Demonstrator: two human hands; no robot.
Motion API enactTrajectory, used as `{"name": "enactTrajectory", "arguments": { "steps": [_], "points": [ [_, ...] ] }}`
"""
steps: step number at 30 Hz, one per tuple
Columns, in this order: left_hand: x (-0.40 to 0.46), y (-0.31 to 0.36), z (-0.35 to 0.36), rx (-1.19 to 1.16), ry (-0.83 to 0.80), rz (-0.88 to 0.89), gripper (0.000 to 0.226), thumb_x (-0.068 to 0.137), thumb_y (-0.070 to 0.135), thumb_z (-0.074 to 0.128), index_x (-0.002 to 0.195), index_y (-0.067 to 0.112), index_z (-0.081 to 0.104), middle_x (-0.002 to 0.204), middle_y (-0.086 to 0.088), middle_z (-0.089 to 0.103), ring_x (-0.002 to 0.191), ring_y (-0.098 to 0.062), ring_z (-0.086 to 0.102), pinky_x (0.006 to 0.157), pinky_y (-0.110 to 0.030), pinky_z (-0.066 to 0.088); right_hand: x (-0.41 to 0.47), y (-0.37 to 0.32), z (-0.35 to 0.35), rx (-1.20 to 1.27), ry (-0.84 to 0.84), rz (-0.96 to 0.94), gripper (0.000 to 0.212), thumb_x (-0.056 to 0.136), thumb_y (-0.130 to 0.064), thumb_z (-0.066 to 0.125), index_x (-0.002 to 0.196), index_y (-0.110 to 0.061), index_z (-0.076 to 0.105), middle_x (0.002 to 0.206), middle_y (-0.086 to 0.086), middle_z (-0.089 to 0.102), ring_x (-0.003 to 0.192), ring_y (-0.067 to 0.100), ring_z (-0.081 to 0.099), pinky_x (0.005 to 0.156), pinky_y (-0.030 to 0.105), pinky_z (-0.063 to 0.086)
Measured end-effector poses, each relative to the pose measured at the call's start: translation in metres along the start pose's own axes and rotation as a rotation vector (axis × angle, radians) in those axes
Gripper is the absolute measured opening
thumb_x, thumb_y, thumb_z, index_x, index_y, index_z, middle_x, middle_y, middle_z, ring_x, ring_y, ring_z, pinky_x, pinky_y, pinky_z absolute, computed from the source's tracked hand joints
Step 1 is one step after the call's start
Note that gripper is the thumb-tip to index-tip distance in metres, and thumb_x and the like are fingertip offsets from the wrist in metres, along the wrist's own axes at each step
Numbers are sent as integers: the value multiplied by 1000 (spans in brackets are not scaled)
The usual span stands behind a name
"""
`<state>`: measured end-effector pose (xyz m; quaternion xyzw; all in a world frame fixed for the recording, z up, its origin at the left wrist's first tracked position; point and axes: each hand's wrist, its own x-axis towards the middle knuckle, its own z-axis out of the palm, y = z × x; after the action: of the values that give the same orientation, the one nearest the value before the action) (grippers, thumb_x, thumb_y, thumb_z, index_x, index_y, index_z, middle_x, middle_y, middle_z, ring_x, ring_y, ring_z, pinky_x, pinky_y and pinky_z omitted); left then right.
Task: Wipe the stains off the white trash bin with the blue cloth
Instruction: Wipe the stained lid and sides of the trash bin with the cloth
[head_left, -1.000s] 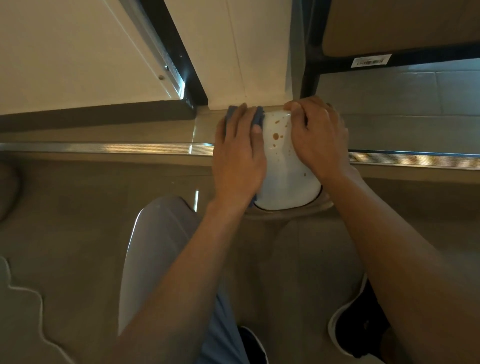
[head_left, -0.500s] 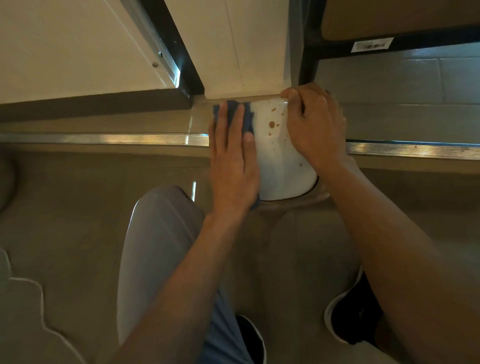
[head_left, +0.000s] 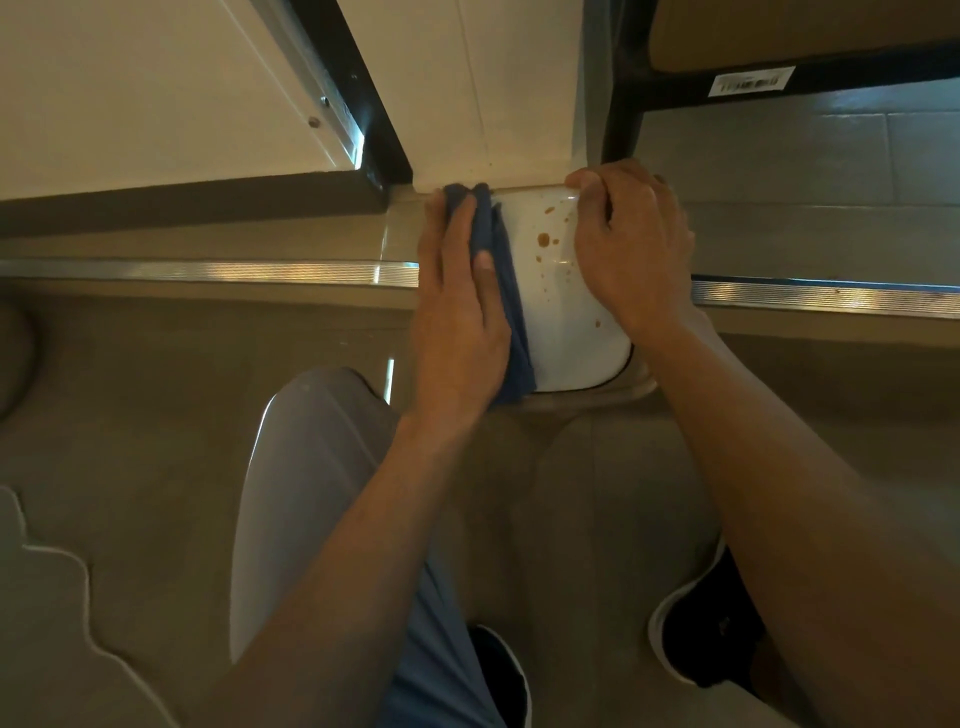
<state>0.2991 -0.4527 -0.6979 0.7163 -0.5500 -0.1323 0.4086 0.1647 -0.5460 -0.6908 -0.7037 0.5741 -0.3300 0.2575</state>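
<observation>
- Slid leftward off the bin's face since half a second earlier, baring more white and more spots.
- Left hand (head_left: 460, 317), centre frame: fingers flat and together, pressing one blue cloth (head_left: 501, 291) against the left side of one white trash bin (head_left: 566, 343).
- Brown stains (head_left: 544, 240), roughly a dozen, scattered just right of the cloth, strung along the bin's long axis, top to bottom.
- Right hand (head_left: 631, 249): curled over the bin's right edge, steadying; nearer the stains but clothless.
</observation>
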Motion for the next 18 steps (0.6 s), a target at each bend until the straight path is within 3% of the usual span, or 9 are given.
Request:
{"name": "enactTrajectory", "arguments": {
  "steps": [2,4,6,9,13,16,18],
  "points": [
    [-28,-5,10,77,29,78,48,109,12,42,156,9,31,168,-15,18,157,-14,5,128,-38,19,-2,1,0,-3,3,-6,35,106,-32,36,116,-19,67,118,2,65,111,20,58,87,34,45],
    [-64,-14,17,184,-3,148,56,107,10,50,158,9,27,168,-18,14,158,-25,-3,125,-55,18,-2,1,1,-16,-3,-5,35,106,-32,36,116,-20,67,119,2,65,112,20,57,86,32,43],
    [-90,-22,19,224,-60,130,63,106,16,53,160,14,21,169,-17,9,157,-37,-4,128,-50,11,-1,2,0,-34,-4,-2,35,106,-32,36,117,-20,67,121,1,64,113,20,57,84,31,40],
    [-85,-30,14,209,-110,96,69,105,27,55,161,23,15,171,-8,-1,157,-36,-5,128,-35,1,4,-2,-1,-27,4,-18,35,106,-31,37,117,-20,67,121,2,64,113,21,57,85,32,41],
    [-60,-34,0,87,-135,88,69,105,25,59,162,21,20,171,-1,-7,159,-25,4,125,-39,24,4,-2,0,-25,0,-28,35,106,-31,36,118,-19,67,120,3,65,112,22,58,89,38,46],
    [-45,-30,-5,46,-130,76,66,106,27,56,161,20,21,172,-6,2,157,-13,10,119,-15,24,1,0,0,-18,0,-26,35,106,-31,36,117,-18,67,119,2,64,112,21,57,88,39,47],
    [-30,-25,-7,39,-140,53,62,107,31,51,161,21,22,171,-4,6,156,-9,12,116,-8,20,0,0,1,-19,5,-28,35,106,-32,37,116,-19,68,118,2,65,110,22,58,88,41,49]
  ]
}}
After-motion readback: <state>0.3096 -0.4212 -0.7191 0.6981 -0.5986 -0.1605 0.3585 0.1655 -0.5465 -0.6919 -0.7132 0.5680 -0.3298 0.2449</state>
